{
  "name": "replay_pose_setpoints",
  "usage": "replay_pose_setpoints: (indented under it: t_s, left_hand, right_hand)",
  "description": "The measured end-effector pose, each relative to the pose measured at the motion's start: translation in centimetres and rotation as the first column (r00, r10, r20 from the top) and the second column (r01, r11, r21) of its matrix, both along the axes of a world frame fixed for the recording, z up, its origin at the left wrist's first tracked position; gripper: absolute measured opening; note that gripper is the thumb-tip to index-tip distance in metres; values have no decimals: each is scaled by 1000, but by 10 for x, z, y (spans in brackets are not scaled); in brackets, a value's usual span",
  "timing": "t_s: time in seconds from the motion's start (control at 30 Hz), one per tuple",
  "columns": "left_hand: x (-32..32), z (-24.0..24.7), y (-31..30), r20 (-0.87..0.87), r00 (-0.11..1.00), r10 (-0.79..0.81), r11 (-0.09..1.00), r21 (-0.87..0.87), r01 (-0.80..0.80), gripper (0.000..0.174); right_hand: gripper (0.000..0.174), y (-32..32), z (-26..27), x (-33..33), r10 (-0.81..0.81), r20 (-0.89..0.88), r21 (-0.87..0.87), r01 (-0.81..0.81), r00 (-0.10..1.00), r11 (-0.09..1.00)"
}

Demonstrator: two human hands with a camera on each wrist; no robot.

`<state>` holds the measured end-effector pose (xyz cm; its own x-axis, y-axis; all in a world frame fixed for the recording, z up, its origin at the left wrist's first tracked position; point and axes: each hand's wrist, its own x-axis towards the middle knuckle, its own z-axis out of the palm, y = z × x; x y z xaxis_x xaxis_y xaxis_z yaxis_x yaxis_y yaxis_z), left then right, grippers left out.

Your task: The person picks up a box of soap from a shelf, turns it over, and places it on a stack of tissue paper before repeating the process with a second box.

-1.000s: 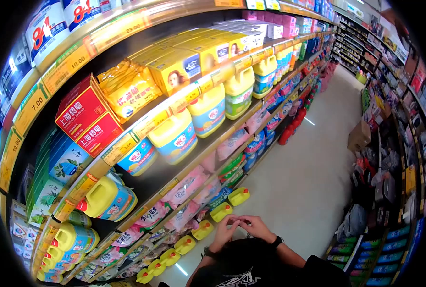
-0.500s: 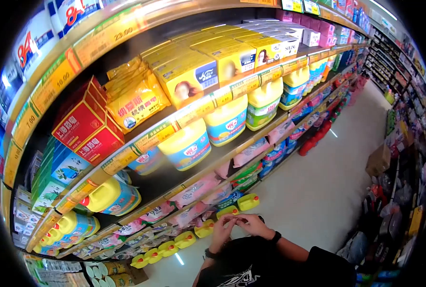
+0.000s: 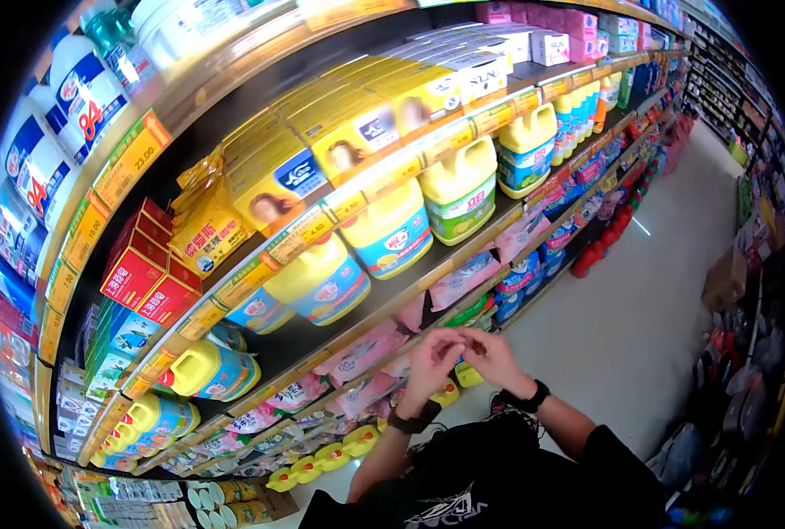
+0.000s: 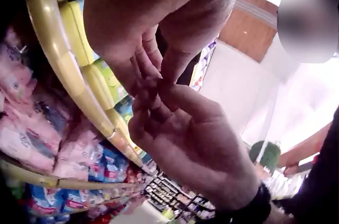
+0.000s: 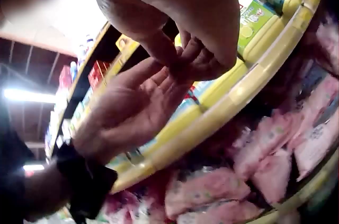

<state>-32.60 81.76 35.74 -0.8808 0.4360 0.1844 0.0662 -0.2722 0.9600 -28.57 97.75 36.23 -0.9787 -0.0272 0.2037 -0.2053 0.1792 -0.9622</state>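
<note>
In the head view my left hand and right hand meet in front of my chest, fingertips together and fingers loosely bent. The left wrist view has the left hand above and the right hand below, with thumbs and fingertips touching. Nothing shows held between them. From the other side, the right wrist view gives the right hand over the left palm. Both wrists wear dark bands. Nearest the hands in the head view are pink packages on a low shelf.
A long store shelf runs along the left, with yellow jugs, yellow boxes, red soap boxes and white bottles. More yellow jugs line the floor. An aisle floor separates it from goods and a cardboard box at right.
The joined hands have risen higher in the head view, away from my body. The view has shifted, so the aisle sits farther right. The fingertips stay together.
</note>
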Motion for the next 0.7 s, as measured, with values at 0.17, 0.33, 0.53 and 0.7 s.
replay_pose_setpoints:
  t_s: [0.17,0.33,0.53,0.7]
  left_hand:
    - [-26,77,15,-131,991,-17,999,29,21,27]
    - [-30,156,32,-300,954,13,1000,-2,-15,26]
    - [-66,217,37,-609,792,51,989,-80,-124,32]
    - [-82,278,39,-672,697,252,904,-93,-416,28]
  right_hand:
    - [36,20,89,-21,9,-266,14,-6,964,1000]
    - [33,37,140,-39,54,-387,-3,-60,920,998]
    - [29,46,187,-72,57,-406,-246,-169,912,955]
    - [29,56,255,-106,49,-543,-150,-154,838,977]
